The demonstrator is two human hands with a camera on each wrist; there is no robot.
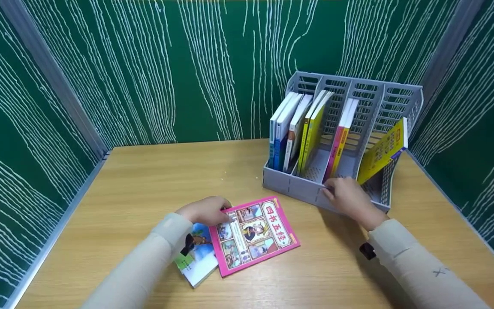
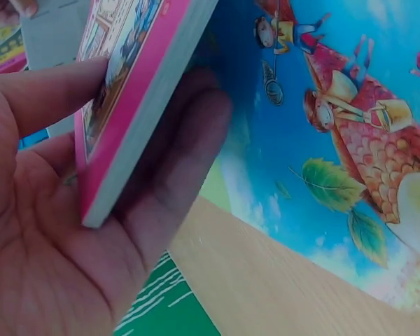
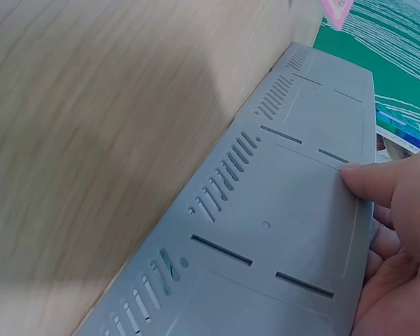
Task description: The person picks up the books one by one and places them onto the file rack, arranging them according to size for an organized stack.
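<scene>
My left hand (image 1: pixel 204 210) pinches a pink-bordered book (image 1: pixel 251 231) by its left edge, thumb on the illustrated cover and fingers underneath. In the left wrist view that book stands tilted above a blue picture book (image 2: pixel 364 119), which shows a painted fish and leaves. On the right, my right hand (image 1: pixel 350 199) grips the front wall of a grey book rack (image 1: pixel 294 184). The right wrist view shows the thumb (image 3: pixel 378 180) on the wall's outer face, the other fingers curled behind it.
Several upright books (image 1: pixel 283 133) fill the rack's left compartments. A pink and yellow pair (image 1: pixel 339 141) stands further right. In the rightmost compartment a yellow book (image 1: pixel 382 150) leans over to the right. Green walls (image 1: pixel 204 73) with white lines enclose the wooden table (image 1: pixel 157 180).
</scene>
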